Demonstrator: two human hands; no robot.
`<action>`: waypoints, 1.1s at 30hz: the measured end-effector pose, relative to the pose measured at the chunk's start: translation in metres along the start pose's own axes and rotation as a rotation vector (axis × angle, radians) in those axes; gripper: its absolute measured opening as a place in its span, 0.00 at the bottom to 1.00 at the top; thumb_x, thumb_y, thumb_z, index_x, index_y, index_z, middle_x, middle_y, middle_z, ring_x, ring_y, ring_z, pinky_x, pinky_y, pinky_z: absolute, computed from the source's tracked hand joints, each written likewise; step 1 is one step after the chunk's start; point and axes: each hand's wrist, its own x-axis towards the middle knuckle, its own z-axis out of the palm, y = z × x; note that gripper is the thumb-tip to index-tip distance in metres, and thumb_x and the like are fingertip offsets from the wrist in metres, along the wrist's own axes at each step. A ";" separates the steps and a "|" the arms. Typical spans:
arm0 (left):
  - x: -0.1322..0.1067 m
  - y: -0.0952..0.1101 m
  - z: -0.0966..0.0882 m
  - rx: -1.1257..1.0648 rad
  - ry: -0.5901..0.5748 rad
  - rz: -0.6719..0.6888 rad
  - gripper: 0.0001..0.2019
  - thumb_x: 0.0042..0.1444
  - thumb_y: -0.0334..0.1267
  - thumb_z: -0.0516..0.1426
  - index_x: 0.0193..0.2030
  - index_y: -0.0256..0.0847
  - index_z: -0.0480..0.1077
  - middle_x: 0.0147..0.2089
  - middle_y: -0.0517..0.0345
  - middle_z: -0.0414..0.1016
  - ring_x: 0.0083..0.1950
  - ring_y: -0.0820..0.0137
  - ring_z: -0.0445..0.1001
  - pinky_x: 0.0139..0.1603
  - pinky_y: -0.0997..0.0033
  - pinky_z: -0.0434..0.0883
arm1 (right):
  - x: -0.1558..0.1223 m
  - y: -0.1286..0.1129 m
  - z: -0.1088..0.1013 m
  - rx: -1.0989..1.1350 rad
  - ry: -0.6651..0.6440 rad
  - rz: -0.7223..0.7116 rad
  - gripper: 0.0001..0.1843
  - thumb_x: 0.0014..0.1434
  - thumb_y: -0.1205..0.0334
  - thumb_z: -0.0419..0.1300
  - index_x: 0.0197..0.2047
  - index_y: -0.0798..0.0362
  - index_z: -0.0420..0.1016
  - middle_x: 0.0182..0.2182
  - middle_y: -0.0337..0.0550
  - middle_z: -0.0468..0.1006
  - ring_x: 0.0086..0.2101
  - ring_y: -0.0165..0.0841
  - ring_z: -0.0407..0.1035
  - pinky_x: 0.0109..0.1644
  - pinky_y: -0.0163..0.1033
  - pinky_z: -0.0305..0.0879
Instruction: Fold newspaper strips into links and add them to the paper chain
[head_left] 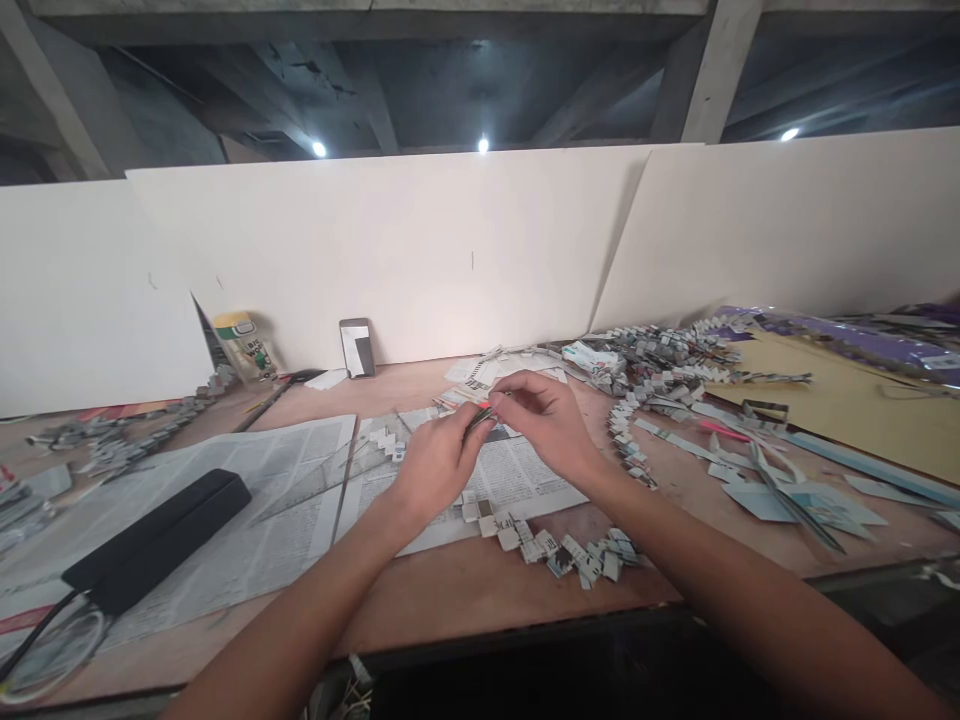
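Observation:
My left hand [435, 462] and my right hand [546, 418] meet over a newspaper sheet [510, 478] at the middle of the wooden table [465, 585]. Both are closed in a pinch around a thin dark strip or tool [480, 417] held between them; I cannot make out exactly what it is. A chain of folded newspaper links [559, 548] lies just below my hands, near the table's front edge. A clear plastic set square [330, 478] rests on the paper to the left of my left hand.
A black case [161, 538] with a cable lies front left on newspaper. A phone [357, 347] and a small packet [244, 343] lean on the white back wall. More folded paper chains [652, 365], cut strips, scissors [795, 505] and brown card [847, 395] fill the right side.

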 end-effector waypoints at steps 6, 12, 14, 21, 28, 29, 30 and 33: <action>0.000 0.002 -0.001 -0.122 -0.003 0.019 0.13 0.64 0.44 0.43 0.39 0.41 0.64 0.23 0.64 0.62 0.24 0.73 0.60 0.27 0.73 0.55 | 0.004 0.004 -0.004 0.048 -0.045 -0.008 0.08 0.51 0.59 0.64 0.34 0.54 0.76 0.20 0.35 0.68 0.22 0.25 0.59 0.25 0.34 0.58; 0.000 0.003 -0.001 -0.410 0.002 -0.027 0.15 0.64 0.46 0.44 0.30 0.40 0.61 0.23 0.64 0.56 0.24 0.75 0.56 0.25 0.76 0.56 | 0.007 0.012 -0.007 0.216 -0.136 0.023 0.07 0.51 0.59 0.64 0.32 0.54 0.75 0.20 0.35 0.68 0.23 0.26 0.60 0.28 0.35 0.59; -0.001 0.003 0.000 -0.448 0.016 -0.052 0.15 0.63 0.46 0.45 0.29 0.40 0.60 0.22 0.65 0.55 0.24 0.75 0.55 0.24 0.76 0.56 | 0.007 0.012 -0.006 0.244 -0.136 0.027 0.07 0.51 0.59 0.64 0.31 0.54 0.75 0.21 0.36 0.70 0.23 0.26 0.61 0.29 0.36 0.60; -0.002 0.008 0.001 -0.359 0.032 -0.012 0.15 0.63 0.45 0.45 0.34 0.39 0.66 0.23 0.63 0.58 0.24 0.75 0.56 0.24 0.76 0.55 | 0.001 0.006 0.001 0.198 -0.020 0.044 0.08 0.49 0.58 0.66 0.31 0.53 0.75 0.22 0.36 0.69 0.22 0.25 0.59 0.27 0.35 0.60; -0.004 0.009 0.001 -0.368 0.006 -0.019 0.16 0.63 0.45 0.44 0.37 0.40 0.68 0.21 0.64 0.58 0.23 0.75 0.57 0.25 0.75 0.57 | 0.001 0.006 0.001 0.208 -0.010 0.071 0.08 0.49 0.59 0.66 0.31 0.54 0.75 0.22 0.37 0.71 0.22 0.26 0.61 0.27 0.36 0.61; -0.004 0.009 0.001 -0.397 0.000 -0.025 0.16 0.64 0.46 0.44 0.37 0.40 0.67 0.21 0.64 0.58 0.23 0.75 0.57 0.25 0.75 0.58 | 0.001 0.007 0.001 0.224 -0.018 0.072 0.09 0.48 0.59 0.66 0.32 0.53 0.75 0.22 0.36 0.70 0.22 0.26 0.61 0.26 0.36 0.61; -0.004 0.009 0.001 -0.424 -0.004 -0.031 0.16 0.64 0.46 0.43 0.37 0.39 0.67 0.21 0.64 0.58 0.23 0.75 0.57 0.25 0.75 0.58 | 0.002 0.007 0.000 0.243 -0.028 0.075 0.09 0.48 0.59 0.66 0.32 0.53 0.76 0.21 0.36 0.69 0.21 0.26 0.60 0.26 0.36 0.60; -0.004 0.009 0.003 -0.473 -0.006 -0.051 0.17 0.63 0.47 0.43 0.37 0.39 0.68 0.21 0.64 0.58 0.22 0.75 0.57 0.24 0.76 0.59 | 0.004 0.008 -0.001 0.309 -0.073 0.093 0.09 0.47 0.59 0.67 0.31 0.53 0.76 0.19 0.34 0.68 0.21 0.26 0.59 0.26 0.35 0.58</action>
